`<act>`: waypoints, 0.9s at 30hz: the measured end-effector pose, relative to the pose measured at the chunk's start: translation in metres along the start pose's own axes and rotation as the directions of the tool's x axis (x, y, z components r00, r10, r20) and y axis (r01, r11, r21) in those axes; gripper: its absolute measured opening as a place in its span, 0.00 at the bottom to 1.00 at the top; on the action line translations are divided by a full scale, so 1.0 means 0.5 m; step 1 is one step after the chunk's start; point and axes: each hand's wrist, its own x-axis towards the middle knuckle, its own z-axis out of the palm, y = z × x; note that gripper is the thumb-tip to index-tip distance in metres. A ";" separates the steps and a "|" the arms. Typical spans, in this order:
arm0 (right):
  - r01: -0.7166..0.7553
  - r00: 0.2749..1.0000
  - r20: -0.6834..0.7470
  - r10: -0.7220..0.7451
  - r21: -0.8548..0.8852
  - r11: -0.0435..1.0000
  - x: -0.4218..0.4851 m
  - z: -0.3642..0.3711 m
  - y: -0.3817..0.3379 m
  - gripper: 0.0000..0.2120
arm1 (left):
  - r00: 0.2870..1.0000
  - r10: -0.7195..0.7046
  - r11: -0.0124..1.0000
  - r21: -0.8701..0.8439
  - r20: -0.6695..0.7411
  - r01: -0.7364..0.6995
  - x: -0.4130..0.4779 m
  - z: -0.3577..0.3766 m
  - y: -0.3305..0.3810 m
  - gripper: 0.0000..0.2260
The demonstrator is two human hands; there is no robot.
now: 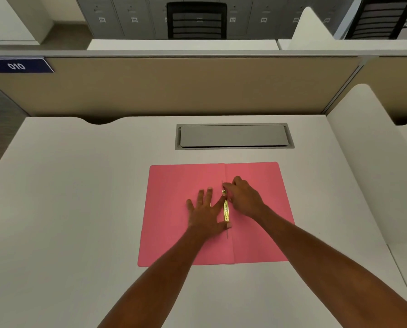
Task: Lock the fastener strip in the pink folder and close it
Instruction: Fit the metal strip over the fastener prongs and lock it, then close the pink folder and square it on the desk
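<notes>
The pink folder (pixel 174 233) lies open and flat on the white desk (pixel 67 209), its spine running away from me. A gold metal fastener strip (pixel 226 210) lies along the spine. My left hand (pixel 204 209) is spread flat on the left leaf, with its index finger and thumb pressing on the strip. My right hand (pixel 243 197) rests on the right leaf, fingertips pinched at the far end of the strip. A thin prong pokes out beyond each end of the strip.
A grey cable hatch (pixel 233 136) is set into the desk behind the folder. A tan partition (pixel 174 86) closes the back and a white divider (pixel 363 162) stands at the right. Black chairs (pixel 197 20) are beyond.
</notes>
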 end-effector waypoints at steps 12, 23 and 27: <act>-0.114 0.993 0.045 0.106 0.265 0.957 -0.078 0.030 -0.017 0.34 | 0.995 0.104 0.986 -0.132 -0.004 -0.104 -0.027 -0.030 -0.041 0.54; -0.094 0.995 0.018 0.094 0.358 0.929 -0.187 0.109 -0.034 0.34 | 0.920 -0.236 0.864 -0.501 -0.312 0.052 -0.144 0.024 -0.113 0.31; -0.077 0.997 0.023 0.073 0.297 0.952 -0.190 0.109 -0.038 0.36 | 0.784 -0.549 0.766 -0.549 -0.290 0.334 -0.218 0.070 -0.127 0.26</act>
